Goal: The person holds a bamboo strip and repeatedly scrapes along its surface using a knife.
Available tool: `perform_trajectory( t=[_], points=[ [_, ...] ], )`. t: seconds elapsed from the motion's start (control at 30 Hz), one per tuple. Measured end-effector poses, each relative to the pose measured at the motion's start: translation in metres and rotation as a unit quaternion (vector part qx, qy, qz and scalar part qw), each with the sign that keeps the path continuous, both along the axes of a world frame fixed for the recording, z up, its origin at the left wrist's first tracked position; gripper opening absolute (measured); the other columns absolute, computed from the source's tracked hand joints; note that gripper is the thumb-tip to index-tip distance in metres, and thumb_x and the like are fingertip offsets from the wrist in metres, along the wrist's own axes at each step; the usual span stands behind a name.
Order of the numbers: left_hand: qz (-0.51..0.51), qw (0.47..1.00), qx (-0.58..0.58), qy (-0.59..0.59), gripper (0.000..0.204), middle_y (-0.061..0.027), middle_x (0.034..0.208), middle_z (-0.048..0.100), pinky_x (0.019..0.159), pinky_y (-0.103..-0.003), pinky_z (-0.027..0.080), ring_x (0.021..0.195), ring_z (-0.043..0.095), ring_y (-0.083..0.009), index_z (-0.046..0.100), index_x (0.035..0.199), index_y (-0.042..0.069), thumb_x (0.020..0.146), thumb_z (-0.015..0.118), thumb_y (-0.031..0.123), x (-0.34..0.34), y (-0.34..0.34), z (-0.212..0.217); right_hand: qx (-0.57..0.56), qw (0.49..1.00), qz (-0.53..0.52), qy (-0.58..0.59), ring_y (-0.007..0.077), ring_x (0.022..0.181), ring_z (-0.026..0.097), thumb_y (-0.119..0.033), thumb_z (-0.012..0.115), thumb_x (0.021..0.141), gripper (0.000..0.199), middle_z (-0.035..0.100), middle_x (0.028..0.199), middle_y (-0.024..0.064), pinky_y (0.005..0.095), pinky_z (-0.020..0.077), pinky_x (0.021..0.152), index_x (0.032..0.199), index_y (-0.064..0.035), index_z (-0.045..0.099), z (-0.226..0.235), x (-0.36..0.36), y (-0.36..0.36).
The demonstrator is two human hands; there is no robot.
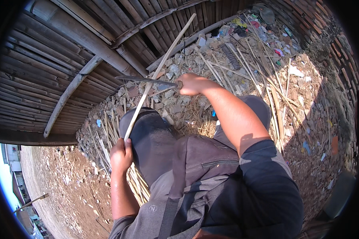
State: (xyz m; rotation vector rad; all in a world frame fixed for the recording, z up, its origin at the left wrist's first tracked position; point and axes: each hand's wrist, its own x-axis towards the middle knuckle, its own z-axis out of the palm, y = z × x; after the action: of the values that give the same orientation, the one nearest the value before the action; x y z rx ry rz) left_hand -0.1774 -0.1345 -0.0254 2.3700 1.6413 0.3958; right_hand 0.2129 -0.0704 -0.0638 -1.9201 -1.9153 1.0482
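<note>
A long, pale bamboo strip (167, 55) slants up and away from my left hand (121, 156), which is closed round its lower end beside my left knee. My right hand (193, 84) grips the handle of a long knife (165, 82) ahead of my knees. Its dark blade points left and crosses the strip about midway; whether the edge bites into it I cannot tell. Under my left forearm lies a bundle of thin bamboo strips (139, 189), partly hidden by my leg.
A bamboo-slat wall (64, 75) rises at the front left. Rubble and litter (243, 30) cover the ground along its foot. Split bamboo pieces (277, 107) are scattered right of my legs. At the far right stands a brick wall (345, 59). Bare soil (68, 187) stretches to the left.
</note>
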Motion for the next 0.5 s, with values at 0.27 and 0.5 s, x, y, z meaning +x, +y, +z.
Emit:
perform_trajectory(
  t=[0.27, 0.5],
  points=[
    [0.004, 1.000, 0.006, 0.006, 0.036, -0.0249, 0.066, 0.059, 0.061, -0.053, 0.046, 0.067, 0.060, -0.0483, 0.052, 0.081, 0.000, 0.101, 0.057, 0.029, 0.004, -0.002, 0.004, -0.026, 0.997, -0.062, 0.036, 0.0342, 0.103, 0.067, -0.027, 0.069, 0.084, 0.048, 0.070, 0.108, 0.0228, 0.0409, 0.0516, 0.091, 0.124, -0.0019, 0.065, -0.008, 0.006, -0.001],
    [-0.002, 1.000, 0.015, 0.001, 0.036, -0.0251, 0.067, 0.060, 0.060, -0.054, 0.045, 0.067, 0.060, -0.0484, 0.052, 0.082, 0.000, 0.102, 0.056, 0.029, 0.001, -0.002, -0.003, -0.052, 0.996, -0.063, 0.040, 0.0353, 0.104, 0.067, -0.032, 0.067, 0.085, 0.049, 0.068, 0.112, 0.0256, 0.0411, 0.0510, 0.093, 0.122, 0.0004, 0.064, -0.002, 0.003, 0.000]
  ],
)
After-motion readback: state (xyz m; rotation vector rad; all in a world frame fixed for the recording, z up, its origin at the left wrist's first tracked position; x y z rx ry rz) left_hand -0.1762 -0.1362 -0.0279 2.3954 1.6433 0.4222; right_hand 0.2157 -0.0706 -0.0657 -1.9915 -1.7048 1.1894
